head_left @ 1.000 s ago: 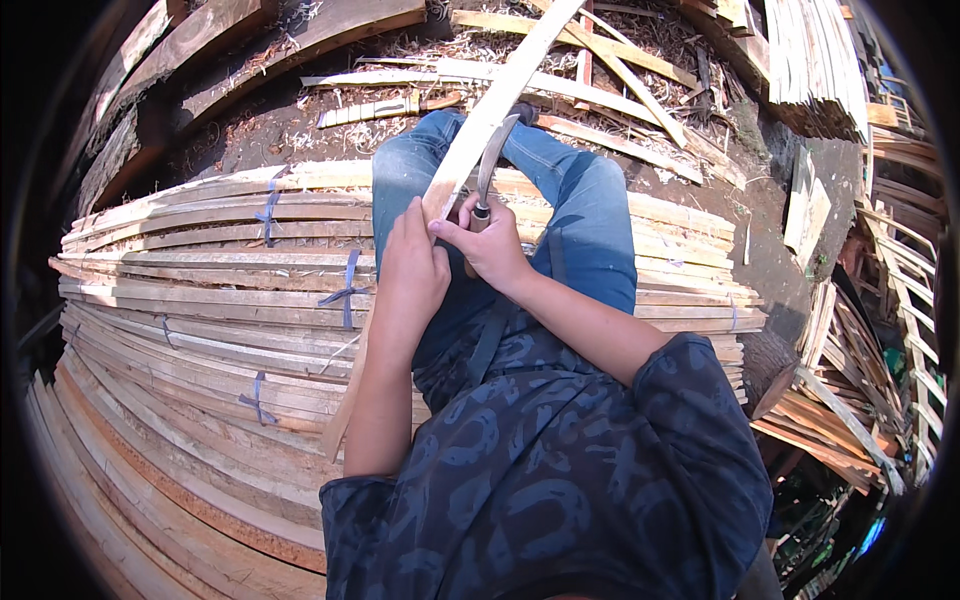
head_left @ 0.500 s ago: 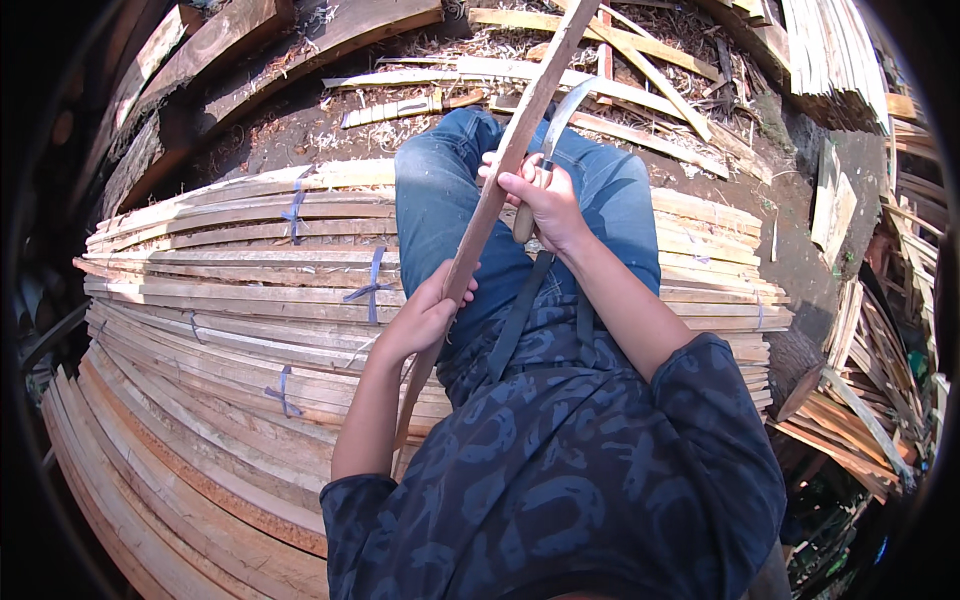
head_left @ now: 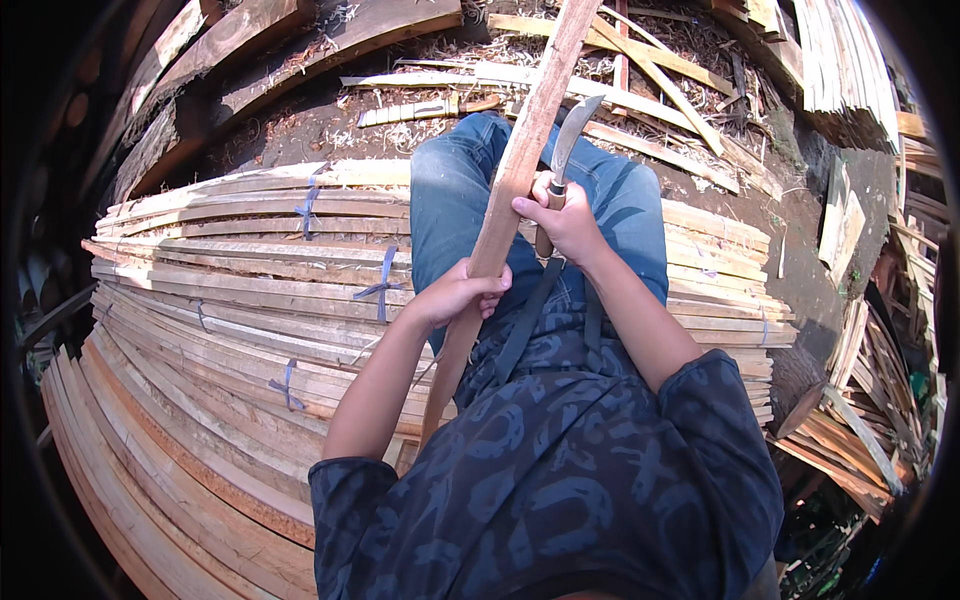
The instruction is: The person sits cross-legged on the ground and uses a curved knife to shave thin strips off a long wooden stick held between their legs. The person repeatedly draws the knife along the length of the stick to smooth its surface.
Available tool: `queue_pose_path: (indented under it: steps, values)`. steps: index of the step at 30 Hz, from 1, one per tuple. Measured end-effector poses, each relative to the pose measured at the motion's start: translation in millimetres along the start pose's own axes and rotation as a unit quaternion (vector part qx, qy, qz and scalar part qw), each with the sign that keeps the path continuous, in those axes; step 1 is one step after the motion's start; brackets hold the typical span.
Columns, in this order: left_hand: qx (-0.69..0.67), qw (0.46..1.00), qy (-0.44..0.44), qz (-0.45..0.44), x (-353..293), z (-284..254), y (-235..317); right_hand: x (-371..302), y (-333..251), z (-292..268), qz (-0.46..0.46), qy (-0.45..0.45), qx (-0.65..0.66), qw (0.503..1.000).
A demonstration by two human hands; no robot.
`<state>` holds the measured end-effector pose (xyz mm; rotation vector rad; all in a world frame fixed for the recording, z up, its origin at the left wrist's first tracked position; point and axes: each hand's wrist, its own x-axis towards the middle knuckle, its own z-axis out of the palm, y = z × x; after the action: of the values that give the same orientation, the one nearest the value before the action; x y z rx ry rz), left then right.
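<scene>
A long, flat wooden strip (head_left: 520, 160) slants across my lap, its far end running past the top edge and its near end beside my left side. My left hand (head_left: 462, 293) is wrapped round its lower part. In my right hand (head_left: 570, 222) is a curved knife (head_left: 573, 135) with a wooden handle, its hooked blade pointing up and away. My right thumb touches the strip's right edge, a little farther along than my left hand. Some of the knife's handle is hidden by my right fingers.
Bundles of wooden strips (head_left: 240, 285), tied with blue ties (head_left: 382, 285), lie to my left and behind my legs. Ahead are thick planks (head_left: 340, 40), a yellowish sheath-like piece (head_left: 408, 110) and shavings. More split wood (head_left: 850, 75) stands at the right.
The wooden strip has turned to show more of its broad face. My left hand has shifted slightly up and right, and my right hand with the knife has moved slightly right and down.
</scene>
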<state>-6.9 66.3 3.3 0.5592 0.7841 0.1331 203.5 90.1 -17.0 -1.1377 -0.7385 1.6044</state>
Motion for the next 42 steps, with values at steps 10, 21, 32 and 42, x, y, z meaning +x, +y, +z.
queue_pose_path:
  steps: [10, 21, 32, 42]
  values:
    - [0.034, 0.978, 0.207, 0.016, 8, 2, 0, -18, -1, -28, -0.106, -0.001, -0.535, 0.838]
    - [-0.068, 0.984, 0.16, 0.046, 7, 3, -6, -12, 14, -17, -0.168, -0.008, -0.638, 0.752]
    - [-0.051, 0.991, 0.102, 0.065, 15, 21, 46, 28, -31, -43, -0.217, 0.097, -0.655, 0.717]
    - [-0.053, 0.995, 0.051, 0.061, 13, 44, 60, 7, -60, -51, -0.18, 0.188, -0.629, 0.733]
